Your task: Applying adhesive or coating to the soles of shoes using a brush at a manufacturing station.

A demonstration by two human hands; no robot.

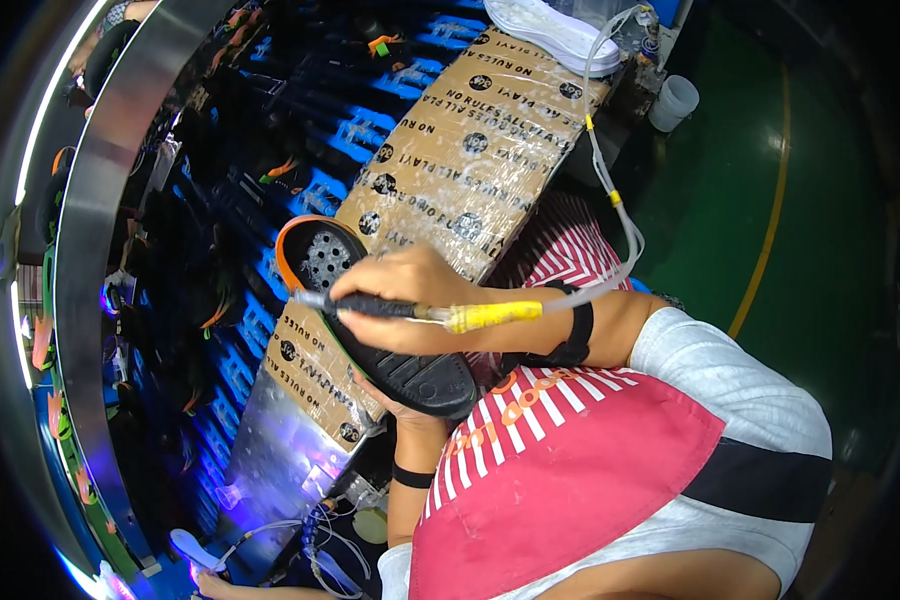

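Left hand (395,398) is cupping the light, stiff shoe sole (390,330) from beneath; right hand (410,295) is gripping the brush tool (410,311) closed

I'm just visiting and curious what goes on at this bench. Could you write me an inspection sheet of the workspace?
Surface: long workbench covered in brown printed cardboard, a bare metal end nearest the person.
Job's things: black rubber shoe sole with orange rim, tread side up; pen-like black tool with yellow band lying across it.
Clutter: white shoe soles at the far end; white plastic cup beside the bench.
Hands: right hand grips the tool; left hand supports the sole from beneath.
Cables: clear hose runs from the tool to the far end; thin white wires at the near end.
Surroundings: blue conveyor racks left, green floor right.
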